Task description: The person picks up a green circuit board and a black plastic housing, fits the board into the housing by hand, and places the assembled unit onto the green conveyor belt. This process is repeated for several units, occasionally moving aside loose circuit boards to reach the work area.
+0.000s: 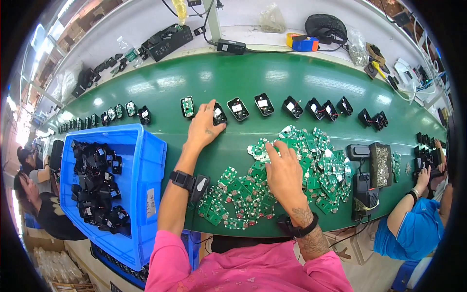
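Observation:
My left hand [205, 127] has its thumb and fingers around a small black plastic housing [220, 116] standing in a row on the green bench. Just left of it lies a housing with a green circuit board [187, 107] inside. To its right are black housings with white labels inside, including one housing [238, 109] and another housing [264, 104]. My right hand [283, 170] is over a large pile of green circuit boards [311, 155], fingers bent and apart, with nothing plainly held. Its fingertips are close to the boards; the palm hides some of them.
A blue crate [146, 194] full of black housings stands at the left. Right of the pile are a metal tin [380, 165] of small parts and a black power device [365, 194]. Co-workers sit on both sides, one in a blue shirt [408, 228]. A shelf borders the far edge.

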`<state>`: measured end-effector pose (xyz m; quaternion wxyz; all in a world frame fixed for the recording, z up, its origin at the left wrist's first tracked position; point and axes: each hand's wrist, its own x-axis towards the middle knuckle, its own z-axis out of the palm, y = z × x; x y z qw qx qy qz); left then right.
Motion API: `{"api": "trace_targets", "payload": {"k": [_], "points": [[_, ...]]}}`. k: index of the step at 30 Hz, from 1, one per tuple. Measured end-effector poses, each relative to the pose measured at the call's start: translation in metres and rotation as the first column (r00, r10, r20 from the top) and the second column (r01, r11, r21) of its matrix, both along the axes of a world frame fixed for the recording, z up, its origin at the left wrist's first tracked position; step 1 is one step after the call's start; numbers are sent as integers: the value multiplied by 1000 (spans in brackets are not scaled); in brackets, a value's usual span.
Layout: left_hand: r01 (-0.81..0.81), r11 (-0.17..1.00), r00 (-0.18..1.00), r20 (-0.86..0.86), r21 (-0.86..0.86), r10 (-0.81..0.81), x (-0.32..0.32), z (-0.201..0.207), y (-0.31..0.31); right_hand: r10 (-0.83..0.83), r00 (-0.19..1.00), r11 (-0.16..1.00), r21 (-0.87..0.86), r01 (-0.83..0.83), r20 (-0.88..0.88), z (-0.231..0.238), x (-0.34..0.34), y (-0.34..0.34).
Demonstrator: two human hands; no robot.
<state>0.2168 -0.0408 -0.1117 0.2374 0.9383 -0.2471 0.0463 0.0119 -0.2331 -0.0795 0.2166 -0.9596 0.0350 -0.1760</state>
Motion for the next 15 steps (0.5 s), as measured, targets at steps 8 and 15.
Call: {"api": "trace_targets", "payload": {"k": [8,15], "points": [[-18,785,914,-328,-619,-238,-93,37,19,-29,992,995,-97,17,-121,1,13,-7],[-574,122,495,-462,-810,-736,-181,28,36,-69,997,987,148,65,22,11,5,-23]]}}
